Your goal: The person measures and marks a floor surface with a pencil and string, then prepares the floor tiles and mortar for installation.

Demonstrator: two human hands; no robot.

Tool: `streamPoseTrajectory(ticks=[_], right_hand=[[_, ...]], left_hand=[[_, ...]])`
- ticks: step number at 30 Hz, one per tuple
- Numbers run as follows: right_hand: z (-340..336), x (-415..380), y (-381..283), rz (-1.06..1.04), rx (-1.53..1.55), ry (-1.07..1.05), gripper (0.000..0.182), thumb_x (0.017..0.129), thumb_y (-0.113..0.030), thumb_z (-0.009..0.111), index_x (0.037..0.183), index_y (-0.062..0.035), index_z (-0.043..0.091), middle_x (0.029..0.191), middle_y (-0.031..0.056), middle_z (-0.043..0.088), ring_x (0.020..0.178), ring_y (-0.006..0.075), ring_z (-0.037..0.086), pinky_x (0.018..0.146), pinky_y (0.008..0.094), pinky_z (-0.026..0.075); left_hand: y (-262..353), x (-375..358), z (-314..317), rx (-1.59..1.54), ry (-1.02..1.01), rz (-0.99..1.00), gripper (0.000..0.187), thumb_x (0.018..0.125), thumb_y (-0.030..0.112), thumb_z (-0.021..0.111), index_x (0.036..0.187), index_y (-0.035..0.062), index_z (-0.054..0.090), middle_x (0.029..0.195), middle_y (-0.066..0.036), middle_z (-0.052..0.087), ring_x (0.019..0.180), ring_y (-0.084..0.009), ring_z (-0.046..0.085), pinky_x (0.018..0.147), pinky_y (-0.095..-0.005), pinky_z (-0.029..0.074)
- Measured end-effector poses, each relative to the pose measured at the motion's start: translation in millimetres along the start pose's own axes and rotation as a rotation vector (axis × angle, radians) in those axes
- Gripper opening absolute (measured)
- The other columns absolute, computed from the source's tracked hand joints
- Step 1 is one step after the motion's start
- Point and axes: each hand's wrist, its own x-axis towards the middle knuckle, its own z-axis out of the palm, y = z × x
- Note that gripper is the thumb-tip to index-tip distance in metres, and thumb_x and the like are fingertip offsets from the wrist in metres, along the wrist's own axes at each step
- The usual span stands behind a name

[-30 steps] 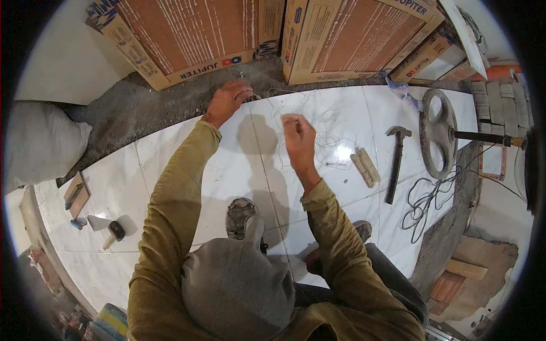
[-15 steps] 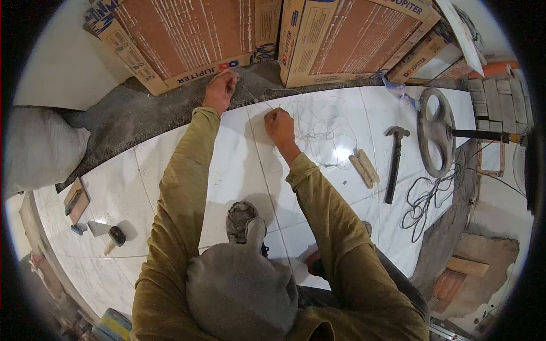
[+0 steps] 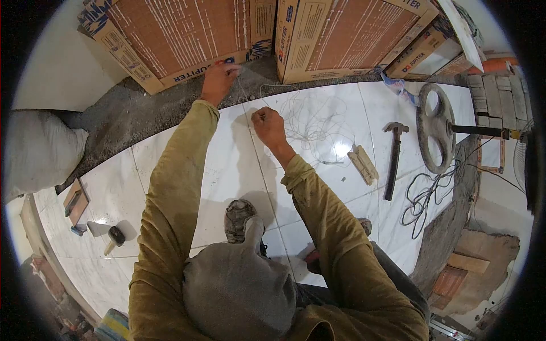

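Note:
A thin string (image 3: 244, 91) runs between my two hands, above the edge of the white floor tiles (image 3: 227, 162). My left hand (image 3: 218, 83) is closed in a pinch on it, close to the lower edge of a tile carton (image 3: 187, 75). Lower and to the right, my right hand (image 3: 269, 127) is a closed fist around the string, over a tile joint. Loose tangled coils of the same string (image 3: 318, 128) lie on the tiles to the right of that fist. Beyond them rests a pale wooden piece (image 3: 363, 165).
A claw hammer (image 3: 393, 162) lies at the right, beside a standing fan's round base (image 3: 435, 128) and a dark looped cord (image 3: 418, 204). To the left are a rubber mallet (image 3: 116, 236), a trowel (image 3: 75, 202) and a white sack (image 3: 42, 150). Rough grey mortar (image 3: 122, 116) borders the tiles.
My right hand has shifted a little to the left and stays closed. My left hand has turned, its fingers pointing more to the right. The view has tilted slightly.

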Motion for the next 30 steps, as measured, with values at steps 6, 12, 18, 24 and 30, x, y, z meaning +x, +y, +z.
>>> streamPoseTrajectory(ticks=[6,12,18,24,30], right_hand=[[-4.1,-6.8,-9.4,0.009,0.086,-0.018,0.019,0.088,-0.016,0.057,0.087,0.0021,0.064,0.083,0.0245,0.066,0.079,0.0414,0.066,0.071,0.045,0.052],[-2.0,-14.8,-5.8,-0.021,0.137,-0.052,0.015,0.088,-0.013,0.056,0.087,0.0013,0.061,0.079,0.0237,0.066,0.075,0.041,0.066,0.067,0.0455,0.051],[-2.7,-36.2,-2.2,-0.074,0.137,-0.073,0.014,0.088,-0.013,0.055,0.086,0.0008,0.059,0.074,0.0249,0.064,0.07,0.0426,0.065,0.063,0.0459,0.05],[-6.1,-49.3,-3.3,0.019,0.109,-0.145,0.014,0.088,-0.012,0.055,0.086,0.0013,0.058,0.074,0.0252,0.064,0.071,0.0425,0.065,0.062,0.046,0.05],[-8.3,-57.9,-3.3,-0.008,0.099,-0.115,0.011,0.088,-0.009,0.055,0.087,0.0011,0.058,0.073,0.0239,0.063,0.07,0.0425,0.064,0.062,0.0457,0.05]], left_hand=[[-2.2,28.5,3.1,-0.027,-0.223,-0.085,0.012,0.082,0.009,0.064,0.088,0.0037,0.072,0.084,-0.015,0.07,0.079,-0.028,0.069,0.074,-0.0419,0.054],[-29.9,75.0,13.7,0.063,-0.633,-0.284,0.021,0.077,0.023,0.069,0.092,0.0086,0.074,0.08,-0.01,0.071,0.066,-0.0207,0.066,0.064,-0.039,0.053],[-9.1,72.6,4.6,0.294,-0.475,-0.107,0.027,0.077,0.023,0.067,0.095,0.0028,0.072,0.07,-0.011,0.068,0.064,-0.0185,0.065,0.058,-0.0353,0.052],[-24.3,72.1,0.5,0.101,-0.66,-0.185,0.021,0.078,0.017,0.068,0.093,0.0028,0.071,0.077,-0.009,0.069,0.068,-0.0159,0.065,0.063,-0.0322,0.054],[-36.9,53.2,0.0,-0.111,-0.556,-0.241,0.017,0.082,0.017,0.072,0.088,0.0014,0.07,0.083,-0.009,0.069,0.072,-0.0158,0.065,0.065,-0.031,0.055]])
